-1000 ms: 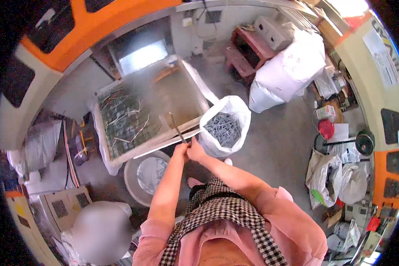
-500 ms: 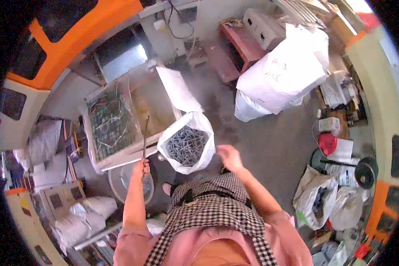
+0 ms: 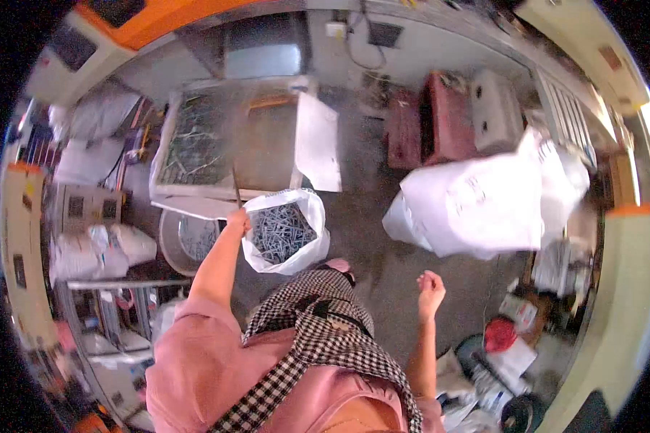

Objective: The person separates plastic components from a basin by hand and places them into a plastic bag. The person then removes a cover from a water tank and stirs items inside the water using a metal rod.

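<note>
My left hand [image 3: 240, 219] is wrapped round a thin dark stick [image 3: 236, 185] that points up and away from me. It is at the left rim of an open white sack [image 3: 319, 216] filled with grey plastic-looking pieces [image 3: 280, 234]. Behind the stick lies a shallow framed tank [image 3: 301, 162] with dark netting in its left half. Away to the right, over the grey floor, my right hand [image 3: 431, 289] hangs with its fingers loosely bent and apart, holding nothing.
A round tub [image 3: 172, 242] stands left of the sack. Large full white sacks [image 3: 469, 206] are at the right, in front of a dark red stool [image 3: 448, 119]. A red bundle [image 3: 500, 335] and bags lie at the lower right. A metal rack [image 3: 115, 283] is at the lower left.
My hands were together on the stick; my right hand let go and moved far to the right. My left hand keeps the stick. The view has turned to the right.
</note>
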Demonstrator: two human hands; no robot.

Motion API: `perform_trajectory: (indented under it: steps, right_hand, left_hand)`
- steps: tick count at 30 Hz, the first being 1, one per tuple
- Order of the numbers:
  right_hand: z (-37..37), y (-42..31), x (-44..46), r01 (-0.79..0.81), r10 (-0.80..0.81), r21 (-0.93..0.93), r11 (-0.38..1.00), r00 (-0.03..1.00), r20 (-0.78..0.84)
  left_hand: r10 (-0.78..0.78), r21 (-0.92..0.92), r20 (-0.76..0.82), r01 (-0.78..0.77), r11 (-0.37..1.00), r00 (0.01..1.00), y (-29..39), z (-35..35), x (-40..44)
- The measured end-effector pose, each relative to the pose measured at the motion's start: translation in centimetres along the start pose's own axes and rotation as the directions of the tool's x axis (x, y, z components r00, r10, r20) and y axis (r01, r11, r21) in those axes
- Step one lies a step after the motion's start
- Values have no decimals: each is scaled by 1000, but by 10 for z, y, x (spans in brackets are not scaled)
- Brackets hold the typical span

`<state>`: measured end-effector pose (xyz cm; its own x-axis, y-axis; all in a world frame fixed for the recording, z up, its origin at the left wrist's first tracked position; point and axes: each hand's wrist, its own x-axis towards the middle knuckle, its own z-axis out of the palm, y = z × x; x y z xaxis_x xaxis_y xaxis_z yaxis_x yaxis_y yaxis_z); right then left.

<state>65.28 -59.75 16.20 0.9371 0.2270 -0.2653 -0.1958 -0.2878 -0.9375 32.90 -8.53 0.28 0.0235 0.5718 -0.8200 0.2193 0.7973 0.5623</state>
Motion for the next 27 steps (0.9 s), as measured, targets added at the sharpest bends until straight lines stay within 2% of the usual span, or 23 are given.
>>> perform_trajectory:
  steps: [1, 2, 5, 6, 7, 9, 10, 11, 12, 13, 15, 16, 17, 18, 19, 20, 22, 24, 26, 27]
  right_hand:
    - [12, -4, 13, 71, -57, -142, 987, 994, 98]
    - [26, -7, 24, 70, -41, -166, 984, 984, 172]
    - [73, -36, 48, 108, -63, -107, 988, 931, 360]
    - [85, -45, 58, 171, -102, -137, 976, 908, 407]
    - [96, -50, 71, 238, -142, -162, 958, 881, 451]
    - [112, -61, 97, 260, -109, -237, 936, 854, 509]
    - [124, -67, 113, 260, -61, -307, 915, 844, 532]
    - [133, -71, 127, 247, -14, -357, 901, 838, 546]
    - [138, -74, 138, 265, -7, -369, 891, 820, 572]
    - [147, -77, 151, 297, -13, -365, 883, 791, 612]
    - [177, -86, 182, 337, -22, -351, 874, 748, 663]
    - [189, -92, 194, 353, -20, -353, 866, 732, 681]
    - [200, -98, 207, 460, -67, -346, 817, 673, 737]
    - [214, -107, 218, 563, -108, -327, 759, 605, 789]
    - [231, -119, 222, 466, -67, -303, 831, 625, 778]
    - [248, -134, 229, 481, -69, -299, 824, 610, 789]
    - [282, -159, 245, 529, -10, -318, 786, 526, 850]
    - [317, -168, 262, 581, -32, -274, 767, 461, 887]
    - [356, -177, 279, 710, -43, -169, 683, 271, 962]
    - [377, -184, 282, 710, -7, -181, 681, 254, 967]
  left_hand:
    - [-6, -17, 11, 6, 1000, 1000, -2, 2, 5]
    - [-13, -40, 20, 14, 999, 1000, -5, 3, 9]
    - [-20, -88, 56, 25, 996, 998, -33, -5, 64]
    - [-3, -72, -2, 3, 997, 1000, -27, 14, 47]
    - [30, -16, -63, -31, 999, 998, -22, 31, 32]
    - [136, 277, -113, -101, 956, 984, -18, 54, 18]
    - [206, 503, -109, -125, 855, 972, -15, 65, 13]
    - [269, 770, -12, -163, 617, 963, -11, 75, 9]
    - [298, 934, 119, -209, 291, 947, -9, 85, 7]
    - [301, 967, 194, -235, 103, 934, -8, 94, 7]
    - [345, 964, 235, -264, 39, 909, 3, 115, 16]
    - [366, 749, -126, -154, 644, 922, -1, 124, 7]
    - [161, 199, -421, -82, 977, 893, -5, 131, -4]
    - [145, 177, -431, -74, 981, 891, -3, 135, -21]
    - [121, 140, -348, -76, 987, 929, 5, 136, -44]
    - [104, 101, -262, -80, 992, 959, 17, 138, -64]
    - [54, -8, -241, -58, 998, 969, 34, 140, -86]
    - [8, -112, -214, -33, 993, 977, 37, 150, -88]
    - [3, 12, -317, 1, 1000, 948, 39, 167, -76]
    - [80, 145, -373, -28, 989, 924, 36, 175, -61]
